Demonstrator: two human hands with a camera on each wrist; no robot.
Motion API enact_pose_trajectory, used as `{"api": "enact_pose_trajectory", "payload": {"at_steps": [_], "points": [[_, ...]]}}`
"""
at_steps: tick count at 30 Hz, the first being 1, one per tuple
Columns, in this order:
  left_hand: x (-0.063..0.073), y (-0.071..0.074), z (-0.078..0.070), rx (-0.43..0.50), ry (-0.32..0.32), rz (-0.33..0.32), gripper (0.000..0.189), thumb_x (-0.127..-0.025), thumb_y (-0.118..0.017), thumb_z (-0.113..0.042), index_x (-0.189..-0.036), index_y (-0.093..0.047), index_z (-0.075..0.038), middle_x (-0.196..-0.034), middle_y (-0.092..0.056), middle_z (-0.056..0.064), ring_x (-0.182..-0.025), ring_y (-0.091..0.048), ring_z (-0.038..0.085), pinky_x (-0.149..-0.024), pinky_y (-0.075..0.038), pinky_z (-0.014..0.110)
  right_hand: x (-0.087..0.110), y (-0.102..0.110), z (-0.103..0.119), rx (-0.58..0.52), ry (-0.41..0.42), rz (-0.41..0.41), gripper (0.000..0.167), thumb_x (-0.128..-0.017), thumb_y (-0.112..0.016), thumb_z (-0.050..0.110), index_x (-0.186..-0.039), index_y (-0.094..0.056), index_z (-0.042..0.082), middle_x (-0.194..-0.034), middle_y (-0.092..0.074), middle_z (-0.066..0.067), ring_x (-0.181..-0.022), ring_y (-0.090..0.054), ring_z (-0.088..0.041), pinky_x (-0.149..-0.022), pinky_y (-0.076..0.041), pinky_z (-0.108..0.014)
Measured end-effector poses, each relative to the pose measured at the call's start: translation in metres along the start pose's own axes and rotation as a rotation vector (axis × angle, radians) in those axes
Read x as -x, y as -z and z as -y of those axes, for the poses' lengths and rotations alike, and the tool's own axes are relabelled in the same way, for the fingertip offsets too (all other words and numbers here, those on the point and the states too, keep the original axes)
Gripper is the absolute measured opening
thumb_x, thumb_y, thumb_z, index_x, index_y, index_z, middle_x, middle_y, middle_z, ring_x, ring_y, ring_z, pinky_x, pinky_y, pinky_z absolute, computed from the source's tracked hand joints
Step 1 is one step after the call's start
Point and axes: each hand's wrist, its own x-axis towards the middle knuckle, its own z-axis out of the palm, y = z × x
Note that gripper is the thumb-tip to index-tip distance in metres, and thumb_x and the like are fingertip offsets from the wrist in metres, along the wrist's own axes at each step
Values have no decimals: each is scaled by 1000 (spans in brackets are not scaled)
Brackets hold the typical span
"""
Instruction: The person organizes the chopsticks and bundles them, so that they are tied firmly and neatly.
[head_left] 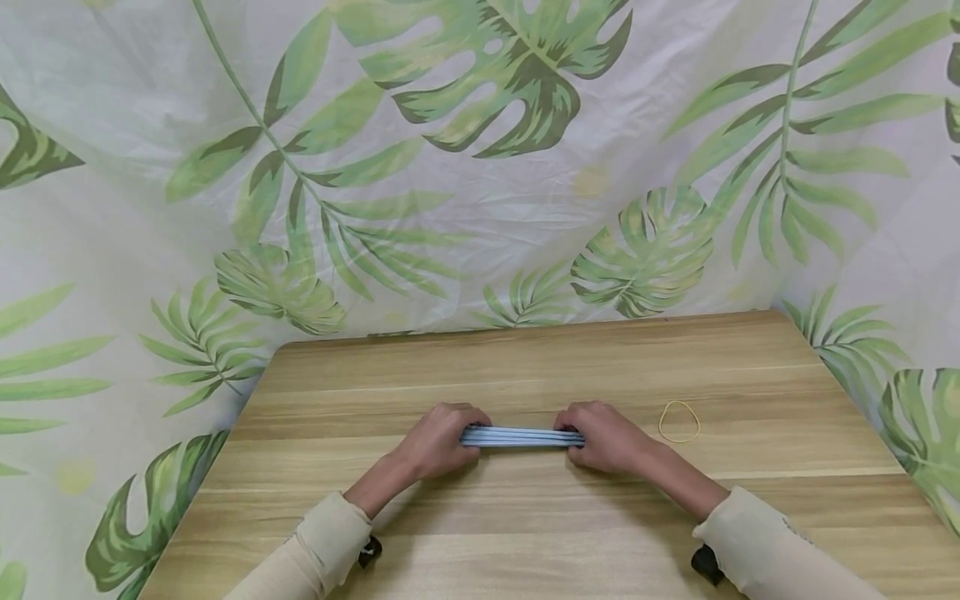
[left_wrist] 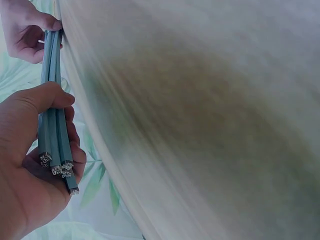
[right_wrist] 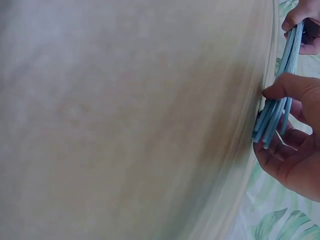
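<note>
A bundle of slim, straight blue sticks [head_left: 522, 437] is held level between the two hands, close over the wooden table. My left hand [head_left: 442, 439] grips one end, thumb on one side and curled fingers on the other. In the left wrist view, several sticks [left_wrist: 52, 131] poke past that hand's thumb, showing rough silvery ends at uneven lengths. The other end is held by my right hand [head_left: 606, 437] between thumb and fingers. Tips of the sticks [right_wrist: 272, 120] stick out unevenly below its thumb in the right wrist view.
On the wooden table [head_left: 525, 533], a thin yellow rubber band [head_left: 679, 422] lies in a loose loop just right of the right hand. A pale cloth [head_left: 510, 208] printed with green leaves hangs behind the table and along its sides.
</note>
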Motion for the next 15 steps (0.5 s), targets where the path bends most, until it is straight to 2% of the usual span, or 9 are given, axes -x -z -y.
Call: {"api": "enact_pose_trajectory", "payload": {"at_steps": [8,12,15], "points": [[-2,0,-2,-6,-33,-59,33,-77,-89,-3,-108,-79,-7,-99,-79,4,-88,-74,17,-79,-61,32,1,-1,-1,-40,-20,38,19,-79,-78,1,-93,-75,13,-85,-68,5,-77,-53,-8,-70,-46,-26],[-1,1,-4,-21,-45,-80,33,-77,-89,-2,-108,-80,-7,-99,-78,4,-87,-72,15,-78,-60,30,4,1,-1,-13,-16,10,18,-81,-80,2,-95,-75,13,-87,-69,4,-78,-56,-9,-71,-49,-29],[-1,1,-4,-47,-40,-114,34,-75,-90,-2,-107,-81,-8,-98,-78,3,-87,-73,17,-79,-61,32,5,3,0,7,-24,-11,19,-84,-79,3,-101,-77,13,-92,-71,4,-81,-61,-8,-73,-52,-31]]}}
